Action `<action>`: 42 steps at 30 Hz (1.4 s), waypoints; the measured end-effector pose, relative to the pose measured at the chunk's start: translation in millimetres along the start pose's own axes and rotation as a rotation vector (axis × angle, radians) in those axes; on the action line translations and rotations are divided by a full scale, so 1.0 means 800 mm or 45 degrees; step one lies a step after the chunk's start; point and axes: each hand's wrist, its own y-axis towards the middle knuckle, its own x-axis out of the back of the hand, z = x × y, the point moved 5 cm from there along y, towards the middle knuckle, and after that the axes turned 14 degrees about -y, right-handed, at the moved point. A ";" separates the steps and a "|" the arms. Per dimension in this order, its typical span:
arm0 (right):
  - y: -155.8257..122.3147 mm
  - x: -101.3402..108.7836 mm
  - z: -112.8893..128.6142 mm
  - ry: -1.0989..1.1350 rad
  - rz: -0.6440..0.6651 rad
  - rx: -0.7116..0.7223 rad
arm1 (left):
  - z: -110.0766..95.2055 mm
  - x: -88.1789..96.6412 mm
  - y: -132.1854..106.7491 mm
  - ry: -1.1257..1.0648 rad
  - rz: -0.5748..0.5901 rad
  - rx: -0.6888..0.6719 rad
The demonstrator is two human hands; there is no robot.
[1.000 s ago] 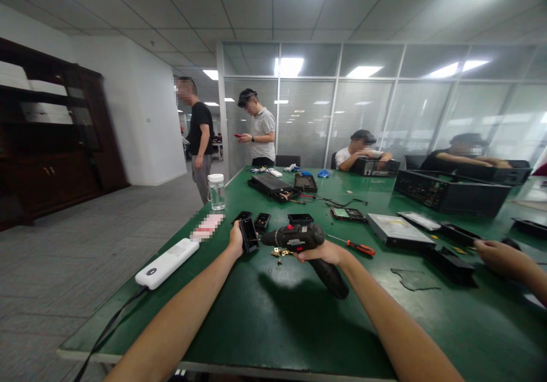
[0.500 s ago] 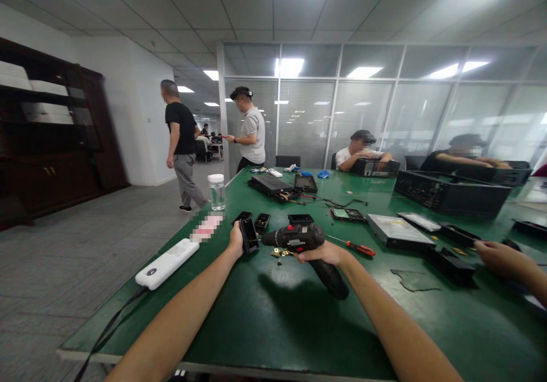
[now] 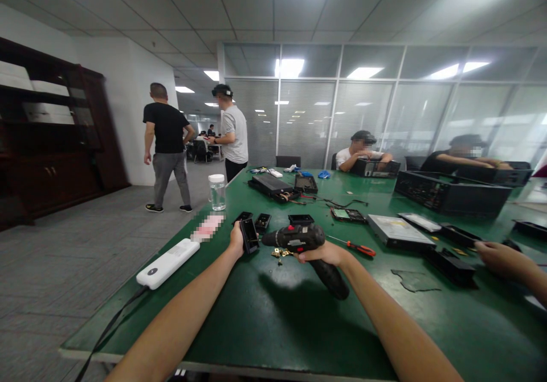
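Note:
My left hand (image 3: 235,239) grips a small black plastic part (image 3: 248,235) and holds it upright on the green table (image 3: 273,319). My right hand (image 3: 327,253) is wrapped around a black cordless drill (image 3: 305,245), whose nose points left at that part. Small brass-coloured pieces (image 3: 280,252) lie on the table just under the drill's nose. Behind the part lie two more small black parts (image 3: 255,219) and a black tray-like piece (image 3: 300,219).
A white power bank (image 3: 167,263) with a cable lies left, a clear jar (image 3: 217,191) beyond it. An orange-handled screwdriver (image 3: 355,247), a flat drive (image 3: 397,231) and black cases lie right. Another person's hand (image 3: 498,255) rests at the right edge. Two people stand far left; two sit at the far end.
My hands, the drill and the part have stayed put. The two standing people in the background have walked further left and away from the table.

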 end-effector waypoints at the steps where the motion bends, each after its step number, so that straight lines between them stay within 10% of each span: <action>1: 0.000 0.000 0.000 -0.005 -0.006 0.002 | 0.000 0.000 -0.001 -0.005 -0.006 0.005; 42: -0.001 0.000 0.008 0.016 -0.003 0.015 | 0.000 -0.005 -0.007 -0.049 -0.025 0.053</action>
